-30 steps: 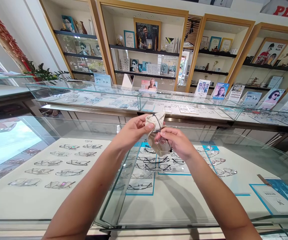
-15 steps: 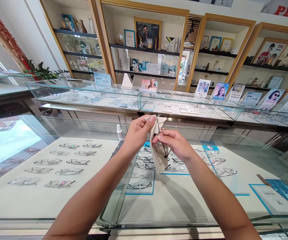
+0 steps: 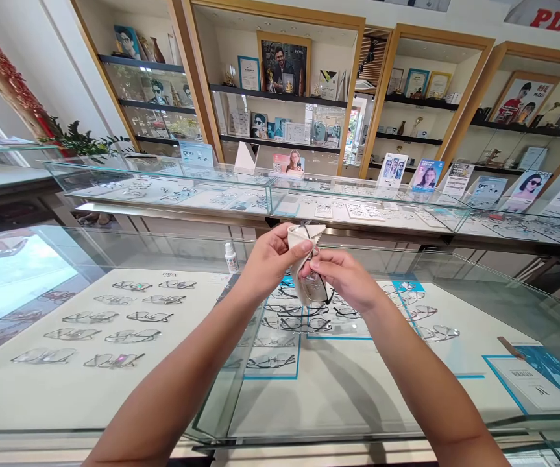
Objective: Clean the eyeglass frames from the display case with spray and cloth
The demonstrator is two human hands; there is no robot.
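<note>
Above the glass counter, my left hand (image 3: 274, 259) is closed on a cream cleaning cloth (image 3: 300, 243) with a zigzag edge, the thumb pressing it over the upper part of a pair of eyeglasses (image 3: 315, 285). My right hand (image 3: 345, 275) pinches the dark thin frame near its middle between thumb and fingers. One clear lens hangs below the fingers, with cloth behind it. The other lens is mostly hidden by the cloth and my left hand. A white spray bottle (image 3: 231, 258) stands on the counter left of my hands.
Rows of eyeglasses (image 3: 149, 316) lie inside the glass display case (image 3: 309, 402) beneath my arms. Beyond it runs a second glass showcase (image 3: 270, 194) with upright cards on top. A blue-edged brochure (image 3: 527, 386) lies at the right. Wooden shelves (image 3: 280, 94) line the wall.
The cloth's hanging lower end has been gathered up and no longer dangles below the lens. My left thumb has shifted slightly down and right across the cloth. My right hand keeps its pinch.
</note>
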